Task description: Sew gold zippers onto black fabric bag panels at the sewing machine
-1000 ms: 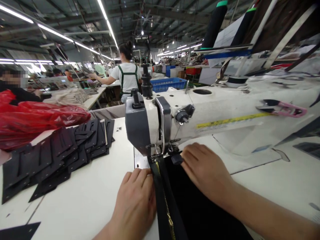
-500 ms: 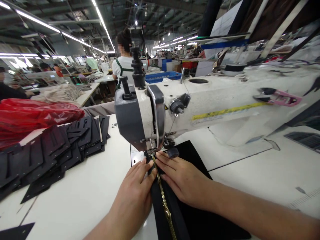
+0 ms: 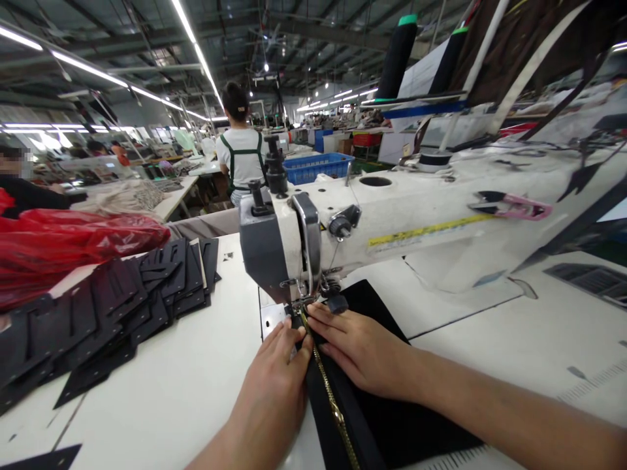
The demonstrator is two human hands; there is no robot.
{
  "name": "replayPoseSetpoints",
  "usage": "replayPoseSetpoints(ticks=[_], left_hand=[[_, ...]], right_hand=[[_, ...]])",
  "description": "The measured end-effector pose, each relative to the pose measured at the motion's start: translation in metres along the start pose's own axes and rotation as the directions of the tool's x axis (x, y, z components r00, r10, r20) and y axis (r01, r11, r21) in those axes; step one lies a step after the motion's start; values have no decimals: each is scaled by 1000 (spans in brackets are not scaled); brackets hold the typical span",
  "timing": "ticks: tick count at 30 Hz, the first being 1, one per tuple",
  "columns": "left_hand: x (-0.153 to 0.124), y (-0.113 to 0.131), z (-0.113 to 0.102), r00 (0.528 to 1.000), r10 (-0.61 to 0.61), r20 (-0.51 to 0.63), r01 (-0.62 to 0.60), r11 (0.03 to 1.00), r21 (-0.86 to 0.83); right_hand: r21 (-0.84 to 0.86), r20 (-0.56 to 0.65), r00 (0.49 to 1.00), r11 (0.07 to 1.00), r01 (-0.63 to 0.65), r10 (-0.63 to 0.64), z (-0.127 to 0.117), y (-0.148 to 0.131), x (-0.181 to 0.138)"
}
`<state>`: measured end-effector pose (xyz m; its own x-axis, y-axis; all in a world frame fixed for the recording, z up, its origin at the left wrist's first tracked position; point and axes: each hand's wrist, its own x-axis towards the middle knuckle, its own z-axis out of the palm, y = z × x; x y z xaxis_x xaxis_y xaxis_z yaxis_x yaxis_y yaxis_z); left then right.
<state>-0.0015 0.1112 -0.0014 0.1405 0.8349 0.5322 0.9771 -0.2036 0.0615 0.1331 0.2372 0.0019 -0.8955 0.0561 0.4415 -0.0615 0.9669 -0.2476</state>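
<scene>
A black fabric piece [image 3: 392,424] with a gold zipper [image 3: 333,408] lies under the presser foot of a white sewing machine [image 3: 392,222]. My left hand [image 3: 274,391] rests flat on the left edge of the zipper tape, fingers stretched toward the needle. On the right side, my right hand [image 3: 362,349] presses flat on the black fabric, its fingertips just in front of the presser foot. Both hands hold the piece down; neither grips it.
A stack of black cut pieces [image 3: 108,313] lies on the white table [image 3: 171,385] to the left, with a red plastic bag [image 3: 63,245] behind it. Pink snips [image 3: 514,207] rest on the machine arm. Another worker [image 3: 242,153] stands beyond with their back turned, near a blue crate [image 3: 316,166].
My right hand slid from the right of the machine head onto the fabric beside the zipper. Both hands moved closer to the presser foot. The view shifted slightly.
</scene>
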Motion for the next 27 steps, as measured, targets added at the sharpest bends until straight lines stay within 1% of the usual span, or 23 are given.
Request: replayPoseSetpoints(ticks=[7, 12, 14, 20, 23, 27], left_hand=[[0, 2, 7, 1000, 21, -1, -21, 998, 67], [3, 7, 11, 1000, -22, -22, 25, 993, 112], [3, 6, 12, 1000, -14, -28, 17, 991, 133], [-1, 0, 14, 999, 31, -42, -23, 982, 185], [-2, -1, 13, 998, 42, -36, -34, 981, 192], [-2, -2, 12, 999, 45, -28, -40, 984, 172]], right_hand=[[77, 37, 999, 997, 10, -13, -3, 10, -2], [106, 73, 996, 994, 40, -48, -5, 18, -2], [113, 77, 995, 992, 47, -56, -6, 19, -1], [150, 52, 997, 988, 40, -48, -11, 15, 2], [164, 32, 998, 985, 51, -57, -12, 12, 3], [166, 14, 999, 986, 36, -39, -11, 11, 3]])
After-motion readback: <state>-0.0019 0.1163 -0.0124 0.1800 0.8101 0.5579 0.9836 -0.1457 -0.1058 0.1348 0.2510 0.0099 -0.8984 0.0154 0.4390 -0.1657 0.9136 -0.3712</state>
